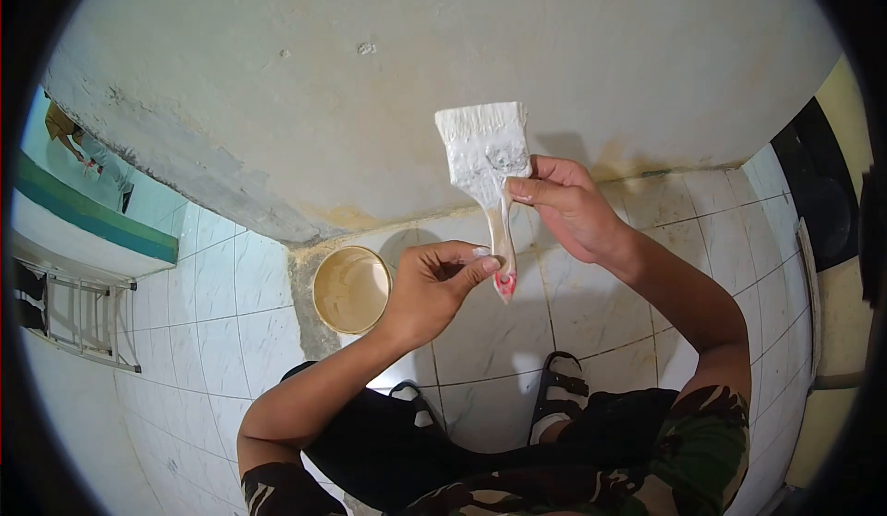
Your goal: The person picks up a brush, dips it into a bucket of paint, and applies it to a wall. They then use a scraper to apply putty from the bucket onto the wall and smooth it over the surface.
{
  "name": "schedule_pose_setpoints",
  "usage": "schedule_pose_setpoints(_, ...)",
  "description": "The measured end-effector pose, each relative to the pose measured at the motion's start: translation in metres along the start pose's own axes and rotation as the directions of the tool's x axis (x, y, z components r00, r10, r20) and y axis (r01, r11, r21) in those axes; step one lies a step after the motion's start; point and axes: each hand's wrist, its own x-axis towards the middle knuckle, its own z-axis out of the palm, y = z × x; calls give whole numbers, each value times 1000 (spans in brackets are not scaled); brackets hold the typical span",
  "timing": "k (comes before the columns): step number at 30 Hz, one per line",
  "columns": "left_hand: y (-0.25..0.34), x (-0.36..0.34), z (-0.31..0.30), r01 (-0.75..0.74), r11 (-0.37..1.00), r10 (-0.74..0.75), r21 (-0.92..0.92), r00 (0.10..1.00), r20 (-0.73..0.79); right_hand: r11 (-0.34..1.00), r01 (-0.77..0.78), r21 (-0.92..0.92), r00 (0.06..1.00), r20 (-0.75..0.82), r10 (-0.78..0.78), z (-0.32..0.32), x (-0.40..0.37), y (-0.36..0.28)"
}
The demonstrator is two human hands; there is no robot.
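A wide paintbrush (485, 146), its bristles and ferrule coated in white, is held bristles up in front of the wall. My left hand (432, 287) pinches the lower part of its handle, just above the red tip. White smears show on the fingertips of that hand. At the right side of the brush, where the ferrule meets the handle, my right hand (577, 209) is closed with thumb and fingers on its edge. Below and left of the brush, a round tan bucket (319, 287) stands on the floor near my left hand.
A grey-white wall (610, 63) with chips and stains rises ahead. White tiles (490, 354) cover the floor around my sandaled feet. At the far left are a metal ladder (88, 317), a green-edged ledge (102, 223) and another person (65, 128).
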Motion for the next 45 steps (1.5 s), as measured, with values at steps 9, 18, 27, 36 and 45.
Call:
schedule_pose_setpoints(9,-3,3,-2,-68,996,65,-55,996,-54,991,-85,101,995,67,78,10,-7,14)
schedule_pose_setpoints(18,-2,5,-5,-196,918,306,344,903,-302,952,-194,238,977,131,167,13,-13,19)
schedule_pose_setpoints(27,3,20,-32,-300,821,532,486,711,-460,955,-188,231,979,120,164,11,-12,20)
schedule_pose_setpoints(36,87,81,-148,125,-27,989,992,149,8,985,-120,126,992,53,114,-3,-4,12)
schedule_pose_setpoints(45,33,147,-210,344,227,905,911,271,-328,986,-130,108,991,23,128,-5,1,14)
